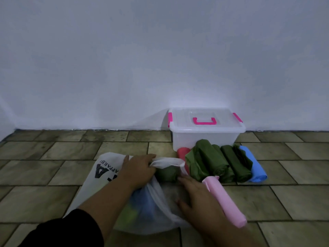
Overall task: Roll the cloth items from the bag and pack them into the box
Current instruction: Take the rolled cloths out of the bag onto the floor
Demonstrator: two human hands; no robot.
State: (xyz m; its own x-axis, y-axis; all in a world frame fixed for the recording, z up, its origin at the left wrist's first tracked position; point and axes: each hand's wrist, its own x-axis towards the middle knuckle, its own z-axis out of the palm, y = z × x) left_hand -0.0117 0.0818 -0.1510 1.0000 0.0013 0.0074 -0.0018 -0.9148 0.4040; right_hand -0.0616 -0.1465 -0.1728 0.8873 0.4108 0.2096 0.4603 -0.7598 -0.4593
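A white bag [99,177] with black lettering lies on the tiled floor, blue and green cloth showing through its side. My left hand [137,171] grips the bag's handle at its mouth. My right hand [195,196] reaches into the opening, fingers partly hidden, beside a green cloth [166,172] in the mouth. A pink roll [224,202] lies by my right wrist. Several green rolls [215,163], a red roll [183,151] and a blue roll [254,164] sit in front of the clear box [204,138], whose lid with pink handle and clips is on.
The box stands against a white wall [160,59]. Brown floor tiles [35,166] spread to the left and right of the bag and rolls.
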